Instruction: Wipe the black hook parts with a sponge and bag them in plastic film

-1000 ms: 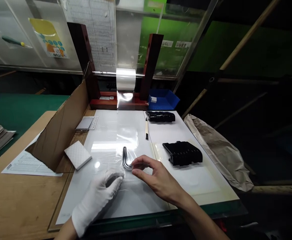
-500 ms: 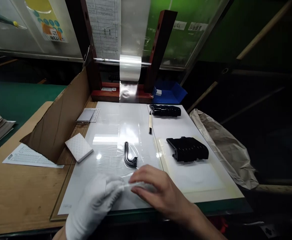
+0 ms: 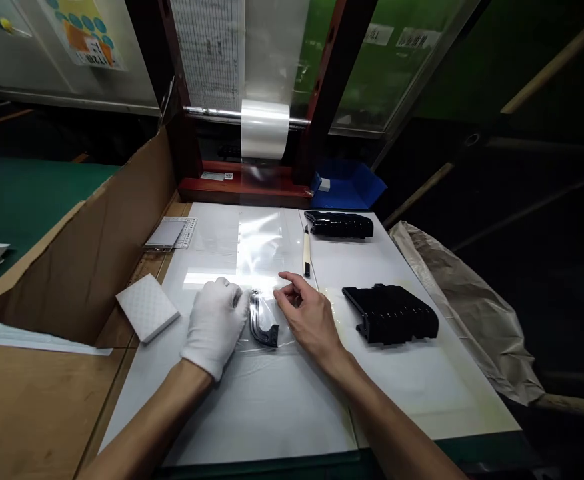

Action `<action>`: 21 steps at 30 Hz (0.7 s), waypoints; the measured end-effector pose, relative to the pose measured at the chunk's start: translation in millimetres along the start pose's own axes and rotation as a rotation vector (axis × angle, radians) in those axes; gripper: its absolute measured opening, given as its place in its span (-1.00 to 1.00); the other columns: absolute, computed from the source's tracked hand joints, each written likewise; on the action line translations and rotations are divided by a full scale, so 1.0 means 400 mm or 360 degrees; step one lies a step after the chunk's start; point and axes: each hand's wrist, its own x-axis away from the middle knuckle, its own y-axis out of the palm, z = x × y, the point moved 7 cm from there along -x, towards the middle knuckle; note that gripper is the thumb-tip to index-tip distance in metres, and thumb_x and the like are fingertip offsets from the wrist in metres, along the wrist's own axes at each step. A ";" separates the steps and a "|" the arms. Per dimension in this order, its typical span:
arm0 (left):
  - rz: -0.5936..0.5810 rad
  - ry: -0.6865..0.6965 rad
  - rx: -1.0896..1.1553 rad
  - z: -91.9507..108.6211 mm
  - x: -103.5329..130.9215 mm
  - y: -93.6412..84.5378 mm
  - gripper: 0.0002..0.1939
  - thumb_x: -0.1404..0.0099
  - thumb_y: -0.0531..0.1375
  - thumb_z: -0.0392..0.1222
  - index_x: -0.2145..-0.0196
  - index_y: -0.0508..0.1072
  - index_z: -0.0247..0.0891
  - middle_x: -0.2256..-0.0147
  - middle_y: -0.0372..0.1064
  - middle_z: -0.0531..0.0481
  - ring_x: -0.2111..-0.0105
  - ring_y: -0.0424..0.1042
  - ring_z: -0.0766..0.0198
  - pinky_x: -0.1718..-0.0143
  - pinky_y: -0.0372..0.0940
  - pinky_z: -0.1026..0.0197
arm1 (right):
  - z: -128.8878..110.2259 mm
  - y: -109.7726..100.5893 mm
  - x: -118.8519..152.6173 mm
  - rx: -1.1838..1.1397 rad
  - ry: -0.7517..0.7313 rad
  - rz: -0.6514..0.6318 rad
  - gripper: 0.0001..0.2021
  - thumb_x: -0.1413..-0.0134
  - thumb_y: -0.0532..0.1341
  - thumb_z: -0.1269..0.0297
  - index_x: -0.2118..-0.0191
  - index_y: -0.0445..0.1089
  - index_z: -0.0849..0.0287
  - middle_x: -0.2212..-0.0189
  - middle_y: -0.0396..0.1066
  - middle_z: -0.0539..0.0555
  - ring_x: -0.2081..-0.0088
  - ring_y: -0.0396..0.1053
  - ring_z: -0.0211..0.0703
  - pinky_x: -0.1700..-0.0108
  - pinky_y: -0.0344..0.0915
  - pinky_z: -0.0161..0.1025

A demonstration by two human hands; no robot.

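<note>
The left hand (image 3: 217, 323), in a white glove, rests with fingers curled just left of a black hooked piece (image 3: 267, 338); whether its fingertips pinch anything, I cannot tell. The bare right hand (image 3: 306, 310) is just right of the piece, thumb and forefinger drawn close together; whether clear film (image 3: 259, 247) is caught between them, I cannot tell either. The hooked piece lies between the hands, with film around it, on the white work surface (image 3: 262, 413), its curved end near and to the right. The film runs far to a roll (image 3: 265, 130) on a metal rod (image 3: 212, 113). To the right lie a large black ribbed part (image 3: 395, 313), a pale-handled knife (image 3: 307, 252) and, farther off, another black part (image 3: 342, 225). A white block (image 3: 148, 307) sits left of the gloved hand, near a cardboard panel (image 3: 107, 233). A blue bin (image 3: 362, 187) stands at the far right.
</note>
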 end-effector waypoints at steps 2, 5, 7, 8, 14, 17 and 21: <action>0.0003 0.0020 -0.0205 0.003 -0.016 0.011 -0.59 -0.42 0.10 -0.09 0.60 0.31 -0.17 0.48 0.30 -0.07 0.40 0.30 0.07 0.35 0.08 0.06 | 0.008 0.005 -0.004 0.0149 -0.0057 0.0044 -0.68 -0.24 0.21 0.27 -0.09 0.44 0.15 0.32 0.47 0.05 0.24 0.40 -0.05 0.07 0.33 -0.04; 0.0065 -0.0003 -0.0420 0.000 -0.015 0.009 -0.73 -0.41 0.15 -0.08 0.27 0.51 -0.34 0.32 0.41 -0.21 0.32 0.38 -0.06 0.36 0.10 0.05 | 0.008 0.013 -0.007 0.0278 -0.0177 0.0058 -0.73 -0.28 0.16 0.32 -0.05 0.45 0.15 0.22 0.44 0.12 0.18 0.36 -0.02 0.07 0.30 -0.05; 0.0085 0.0047 -0.0509 0.001 0.000 0.004 -0.71 -0.43 0.14 -0.12 0.08 0.50 -0.40 0.24 0.43 -0.27 0.28 0.40 -0.09 0.35 0.13 0.05 | 0.003 0.017 -0.004 0.0308 -0.0263 0.0000 -0.80 -0.33 0.15 0.32 0.06 0.51 0.12 0.24 0.45 0.12 0.20 0.35 -0.04 0.12 0.30 -0.08; 0.0069 0.0111 -0.0535 0.003 0.012 0.003 -0.72 -0.45 0.12 -0.14 0.06 0.51 -0.36 0.24 0.44 -0.24 0.28 0.41 -0.08 0.35 0.13 0.05 | -0.001 0.014 0.000 0.0318 -0.0297 -0.0029 -0.81 -0.34 0.15 0.32 0.13 0.53 0.10 0.28 0.46 0.11 0.22 0.35 -0.04 0.13 0.30 -0.08; 0.0285 0.0402 -0.0516 0.005 0.152 -0.048 -0.77 -0.46 0.09 -0.25 0.09 0.51 -0.39 0.41 0.37 -0.15 0.45 0.31 0.07 0.40 0.16 0.08 | -0.011 -0.096 0.134 0.0279 -0.0298 0.0120 -0.76 -0.40 0.10 0.34 0.01 0.51 0.13 0.19 0.47 0.14 0.14 0.37 -0.01 0.10 0.35 -0.07; 0.0455 0.0620 -0.0107 0.069 0.240 -0.044 -0.76 -0.40 0.17 -0.32 0.00 0.48 -0.39 0.37 0.42 -0.16 0.40 0.36 0.09 0.29 0.24 0.06 | 0.012 -0.145 0.274 0.0065 -0.0275 0.0202 -0.77 -0.42 0.10 0.35 -0.01 0.49 0.11 0.20 0.48 0.11 0.13 0.42 -0.08 0.12 0.40 -0.17; -0.0417 0.0060 0.0888 0.190 0.239 0.133 -0.62 -0.40 0.16 0.04 -0.02 0.52 -0.24 0.27 0.57 -0.14 0.28 0.53 0.04 0.18 0.34 0.02 | 0.092 -0.193 0.444 -0.0179 -0.0074 0.0454 -0.82 -0.38 0.17 0.31 0.09 0.54 0.06 0.24 0.51 0.09 0.18 0.48 -0.10 0.15 0.43 -0.23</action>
